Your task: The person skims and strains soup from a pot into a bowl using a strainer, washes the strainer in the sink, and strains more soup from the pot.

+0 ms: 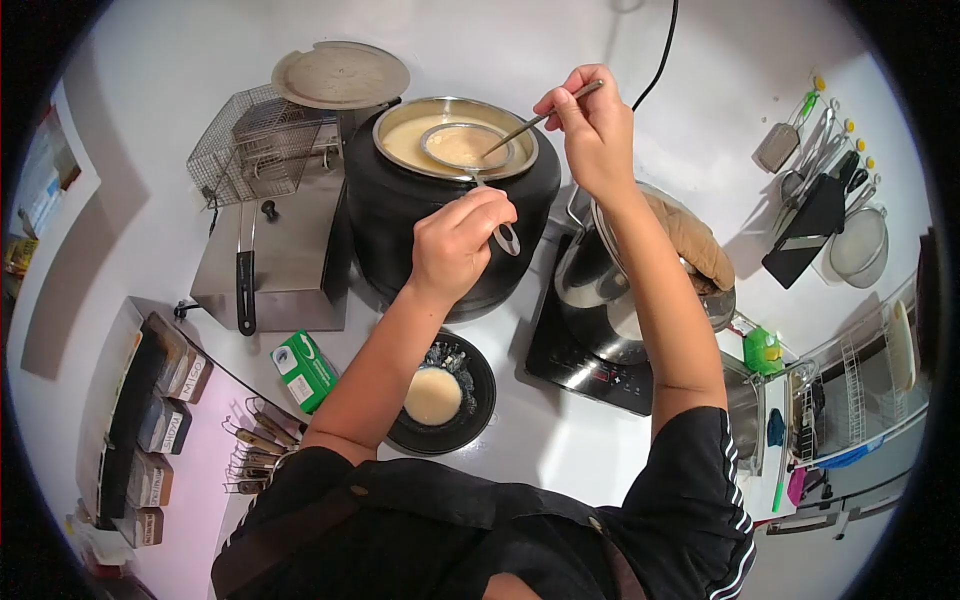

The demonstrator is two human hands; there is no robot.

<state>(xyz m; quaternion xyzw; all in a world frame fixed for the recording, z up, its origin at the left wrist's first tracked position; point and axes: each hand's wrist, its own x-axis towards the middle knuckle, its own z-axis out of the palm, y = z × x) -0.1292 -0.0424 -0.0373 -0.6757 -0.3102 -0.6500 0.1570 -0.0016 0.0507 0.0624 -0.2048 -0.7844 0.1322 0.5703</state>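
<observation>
My left hand (460, 245) is closed around the handle of a round metal strainer (424, 150), whose loop end shows beside the fingers. The strainer's bowl sits at the surface of a pale, creamy liquid (403, 135) and has pale, lumpy stuff in it. That liquid nearly fills a large black pot (395, 225) with a steel rim. Above the pot's right side, my right hand (597, 130) pinches a thin metal utensil (527, 127), probably a spoon. Its lower end dips into the strainer, so its tip is hidden.
A black bowl (485, 410) with pale liquid stands below my left forearm. At right, a lidded steel pot (600, 310) with a brown mitt (690, 240) rests on an induction cooker (590, 380). A fryer (270, 280), wire basket (240, 150) and green box (304, 370) are at left.
</observation>
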